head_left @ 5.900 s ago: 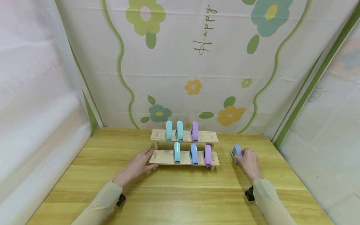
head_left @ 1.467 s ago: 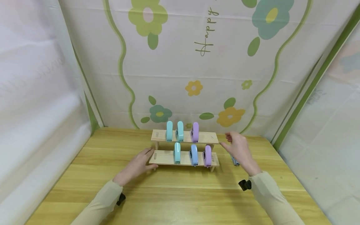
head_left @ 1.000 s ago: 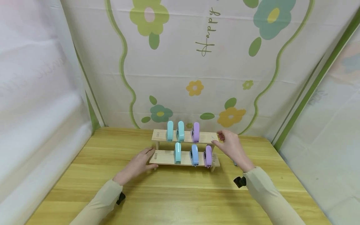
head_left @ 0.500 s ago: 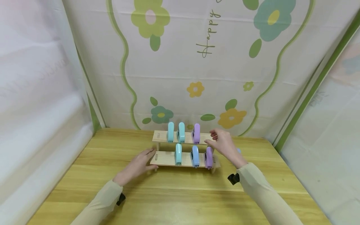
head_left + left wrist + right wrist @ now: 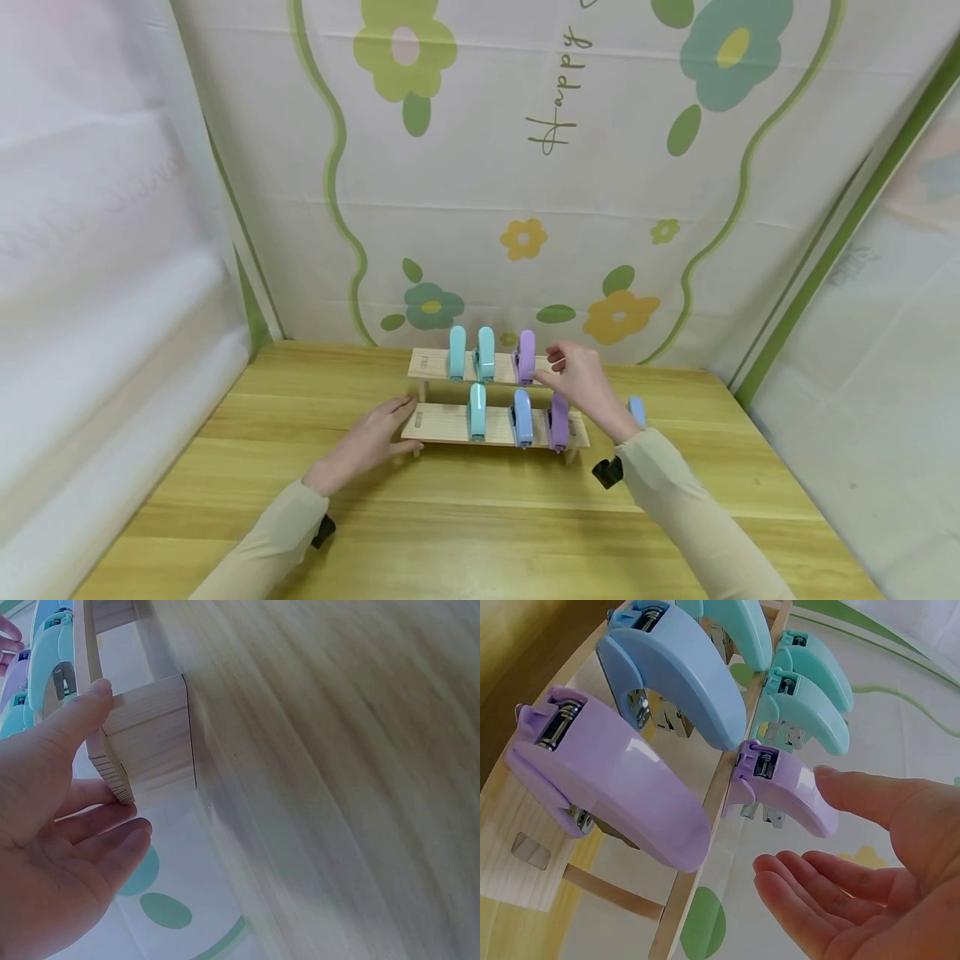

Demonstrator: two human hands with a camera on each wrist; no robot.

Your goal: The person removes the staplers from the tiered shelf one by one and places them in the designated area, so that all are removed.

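My left hand (image 5: 366, 446) grips the left end of the lower shelf of a two-step wooden rack (image 5: 442, 423), thumb at the front edge and fingers at the back. My right hand (image 5: 581, 382) hovers at the upper shelf's right end. Its thumb is close to a purple stapler (image 5: 787, 787), and the other fingers are bent loosely with nothing between. Two teal staplers, one left (image 5: 457, 354) and one beside it (image 5: 485, 354), share that shelf. Below stand a teal stapler (image 5: 477, 412), a blue stapler (image 5: 522, 418) and a second purple stapler (image 5: 558, 422).
Another blue stapler (image 5: 637, 410) stands on the wooden table (image 5: 480, 533) to the right of the rack, partly behind my right forearm. A white flowered cloth (image 5: 450, 183) hangs right behind the rack, and cloth walls rise on both sides.
My right hand has let go of the blue stapler on the table and moved left to the purple stapler on the upper shelf. The left hand stays on the rack.
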